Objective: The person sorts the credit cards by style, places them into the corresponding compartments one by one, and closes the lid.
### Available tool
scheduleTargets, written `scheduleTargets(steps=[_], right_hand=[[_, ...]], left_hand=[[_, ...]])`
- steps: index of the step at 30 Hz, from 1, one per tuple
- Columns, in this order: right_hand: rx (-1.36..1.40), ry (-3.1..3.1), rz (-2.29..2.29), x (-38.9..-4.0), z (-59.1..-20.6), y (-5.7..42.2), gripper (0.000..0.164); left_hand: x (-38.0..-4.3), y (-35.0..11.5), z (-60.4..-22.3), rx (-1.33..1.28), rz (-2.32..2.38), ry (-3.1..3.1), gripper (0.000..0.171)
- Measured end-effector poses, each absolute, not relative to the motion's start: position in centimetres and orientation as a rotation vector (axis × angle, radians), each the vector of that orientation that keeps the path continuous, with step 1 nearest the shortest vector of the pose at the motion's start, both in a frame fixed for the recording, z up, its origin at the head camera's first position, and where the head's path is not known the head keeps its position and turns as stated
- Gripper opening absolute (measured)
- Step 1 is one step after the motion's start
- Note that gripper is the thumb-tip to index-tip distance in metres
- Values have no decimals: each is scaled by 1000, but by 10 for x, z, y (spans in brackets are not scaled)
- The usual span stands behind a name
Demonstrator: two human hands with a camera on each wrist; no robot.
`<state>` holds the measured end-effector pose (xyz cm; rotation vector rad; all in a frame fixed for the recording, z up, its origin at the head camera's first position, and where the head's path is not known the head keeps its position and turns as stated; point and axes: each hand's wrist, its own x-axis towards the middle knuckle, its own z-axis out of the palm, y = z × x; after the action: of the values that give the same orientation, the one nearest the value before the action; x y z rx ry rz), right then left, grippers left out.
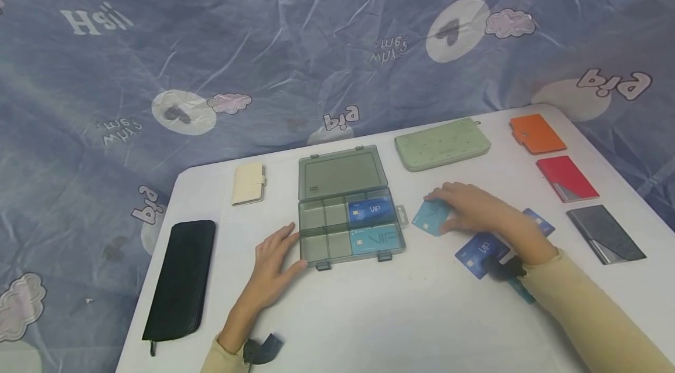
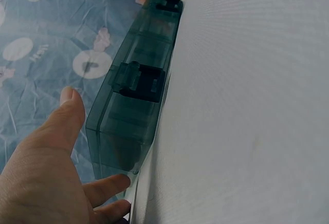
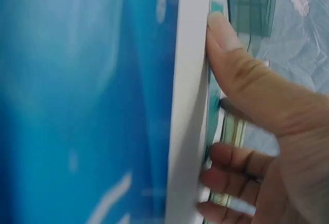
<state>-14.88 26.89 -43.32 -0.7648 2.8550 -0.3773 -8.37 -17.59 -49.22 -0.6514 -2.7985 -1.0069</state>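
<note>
A translucent green compartment box (image 1: 313,247) lies with its lid (image 1: 343,173) folded back. A dark blue VIP card (image 1: 369,211) and a light blue VIP card (image 1: 374,239) fill its right compartments; the left ones hold nothing. My left hand (image 1: 274,267) rests beside the box's left wall, fingers extended, fingertips at the wall in the left wrist view. Right of the box, my right hand (image 1: 471,206) holds another light blue card (image 1: 428,219) between thumb and fingers, low over the table. In the right wrist view that card (image 3: 214,80) shows edge-on.
Under my right forearm lie more cards, including a dark blue VIP card (image 1: 477,253). Around the table sit a green wallet (image 1: 443,143), orange cardholder (image 1: 538,134), red cardholder (image 1: 565,177), dark grey cardholder (image 1: 606,232), cream cardholder (image 1: 248,184) and long black wallet (image 1: 181,279).
</note>
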Motion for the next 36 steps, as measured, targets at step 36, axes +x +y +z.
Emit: scheduleTargets(steps=[36], right_hand=[[-577, 2775, -466, -137, -429, 277, 53]], left_hand=[[-84, -176, -493, -661, -991, -2787, 56]])
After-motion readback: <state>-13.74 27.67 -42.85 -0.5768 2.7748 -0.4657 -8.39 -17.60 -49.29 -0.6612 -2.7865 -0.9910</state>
